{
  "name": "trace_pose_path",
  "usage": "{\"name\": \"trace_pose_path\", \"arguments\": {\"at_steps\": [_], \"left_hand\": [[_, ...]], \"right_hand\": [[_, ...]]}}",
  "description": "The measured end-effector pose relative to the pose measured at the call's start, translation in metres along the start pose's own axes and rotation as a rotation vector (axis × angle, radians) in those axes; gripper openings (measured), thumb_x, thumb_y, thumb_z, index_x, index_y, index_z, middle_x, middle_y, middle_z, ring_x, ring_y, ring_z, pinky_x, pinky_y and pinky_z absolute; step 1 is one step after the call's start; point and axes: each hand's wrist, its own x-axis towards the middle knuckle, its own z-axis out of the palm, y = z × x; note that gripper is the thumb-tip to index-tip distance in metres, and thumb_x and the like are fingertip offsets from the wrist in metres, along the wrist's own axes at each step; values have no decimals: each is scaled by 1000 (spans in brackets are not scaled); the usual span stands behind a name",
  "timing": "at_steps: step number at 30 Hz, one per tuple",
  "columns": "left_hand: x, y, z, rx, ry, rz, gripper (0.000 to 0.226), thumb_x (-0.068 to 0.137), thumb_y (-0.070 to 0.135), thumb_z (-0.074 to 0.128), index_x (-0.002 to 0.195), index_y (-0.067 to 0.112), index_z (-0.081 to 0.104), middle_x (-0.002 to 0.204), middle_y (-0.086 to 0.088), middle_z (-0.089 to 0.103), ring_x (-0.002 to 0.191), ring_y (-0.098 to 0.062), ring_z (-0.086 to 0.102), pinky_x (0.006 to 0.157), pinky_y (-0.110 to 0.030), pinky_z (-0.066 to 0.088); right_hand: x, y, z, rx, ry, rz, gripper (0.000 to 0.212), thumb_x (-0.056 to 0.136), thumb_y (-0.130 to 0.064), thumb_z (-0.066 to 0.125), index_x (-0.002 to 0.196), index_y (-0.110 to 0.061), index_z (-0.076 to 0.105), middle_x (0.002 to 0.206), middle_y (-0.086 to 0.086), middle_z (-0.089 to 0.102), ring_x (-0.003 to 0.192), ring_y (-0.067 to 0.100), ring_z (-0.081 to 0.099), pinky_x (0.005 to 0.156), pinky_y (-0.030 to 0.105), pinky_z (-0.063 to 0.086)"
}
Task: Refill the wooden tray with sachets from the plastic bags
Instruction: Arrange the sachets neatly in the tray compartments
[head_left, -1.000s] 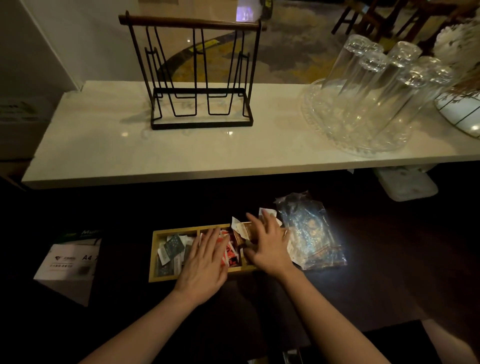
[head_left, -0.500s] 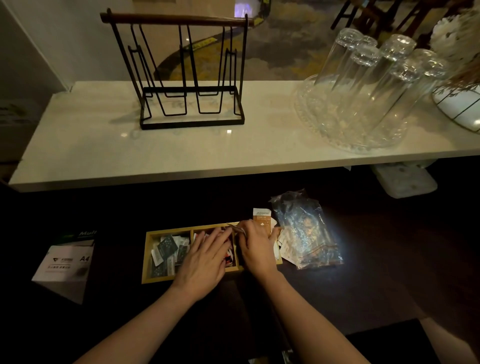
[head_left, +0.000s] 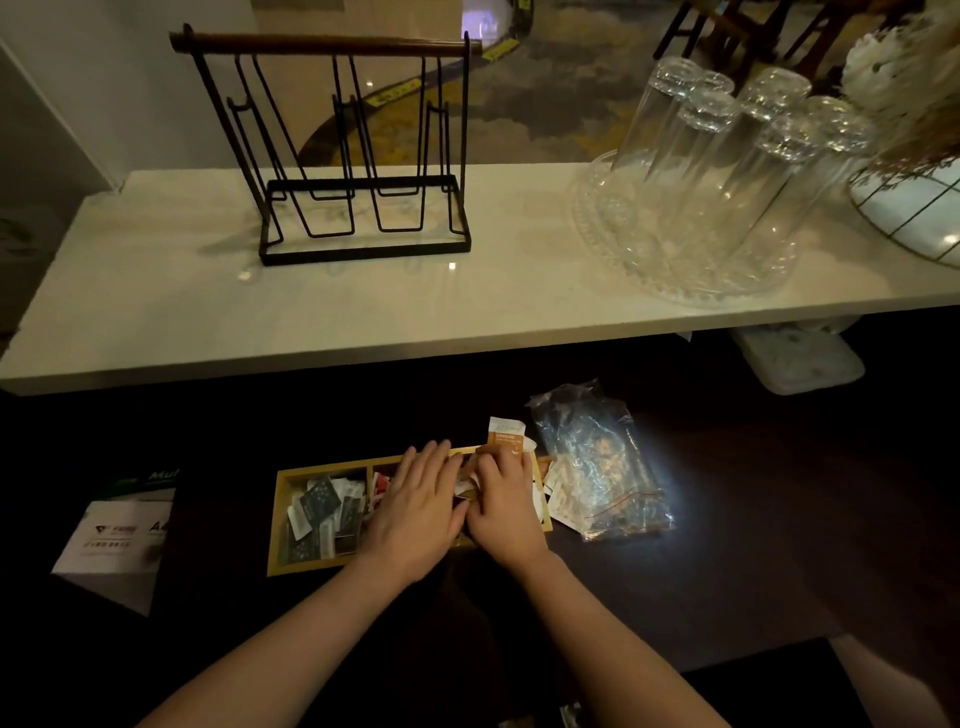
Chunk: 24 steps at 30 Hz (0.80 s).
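The white paper box (head_left: 117, 540) at the left of the dark tabletop (head_left: 727, 571) shows "A4" and, on its green top, the letters "Mul"; its smaller print is too blurred to read. Both forearms reach forward from the bottom edge, palms down over the wooden tray (head_left: 280, 519). The left hand (head_left: 415, 512) lies flat with fingers spread over the middle compartment, covering the sachets there. The right hand (head_left: 506, 506), touching the left, is over the right compartment and pinches an orange-and-white sachet (head_left: 506, 434) that stands upright above its fingertips. The left compartment holds dark and white sachets (head_left: 324, 512). A clear plastic bag (head_left: 602, 467) lies just right of the tray.
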Motion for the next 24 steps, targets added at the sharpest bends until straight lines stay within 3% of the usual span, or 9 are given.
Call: {"name": "trace_pose_path", "arguments": {"at_steps": [3,5,8,12,15,17,19,21,24], "left_hand": [[1,6,8,74,-28,69,65,94,42,16,146,4,22,154,-16,25,143,-27,22,119,-44,12],[3,11,13,96,-58,94,64,97,44,15,147,3,11,156,-16,7,146,-26,5,120,-44,-1],[2,22,10,182,-96,106,67,98,47,20,146,0,19,157,-19,8,145,-27,-3,117,-43,-7],[4,47,7,195,-140,83,67,99,44,18,145,-4,15,156,-24,11,147,-31,-1,115,-44,-18],[10,58,11,179,-168,34,67,99,43,18,143,-8,20,154,-27,18,147,-30,-1,118,-43,-12],[10,56,14,185,-171,36,68,98,44,16,145,-6,17,154,-26,18,147,-30,-1,118,-44,-10],[9,46,13,147,-155,40,67,97,47,23,144,-1,28,155,-21,22,147,-29,4,117,-45,-8],[8,32,9,75,-106,34,61,94,50,33,134,7,47,152,-15,34,146,-25,13,117,-43,-2],[4,15,7,0,-34,-16,70,90,55,36,142,8,37,151,-11,37,143,-21,25,116,-36,3]], "right_hand": [[-7,6,-13,286,-9,-18,50,68,-9,54,116,-19,53,127,0,46,124,9,36,110,46,28],[-8,14,-27,439,49,16,54,70,-6,56,123,-15,51,130,-1,48,123,11,41,105,35,37],[8,32,-42,443,184,186,47,83,-10,48,130,-12,48,129,-1,49,120,12,46,104,33,40],[35,51,-42,329,-38,274,41,97,-21,47,137,-14,45,137,5,51,125,19,48,96,20,32],[36,49,-31,241,-54,214,30,95,-19,50,124,-14,56,122,6,60,110,18,56,88,18,36],[30,46,-22,230,-13,145,17,95,-17,50,106,-13,61,107,2,59,96,14,55,82,22,41],[26,45,-15,176,43,81,12,94,-16,50,95,-11,61,100,1,56,90,12,53,81,28,46],[24,47,-11,93,93,34,11,93,-15,52,97,-11,62,99,3,58,92,15,53,84,33,47],[24,46,-9,6,105,2,29,92,-17,52,120,-15,57,108,3,58,102,16,51,92,31,45]]}}
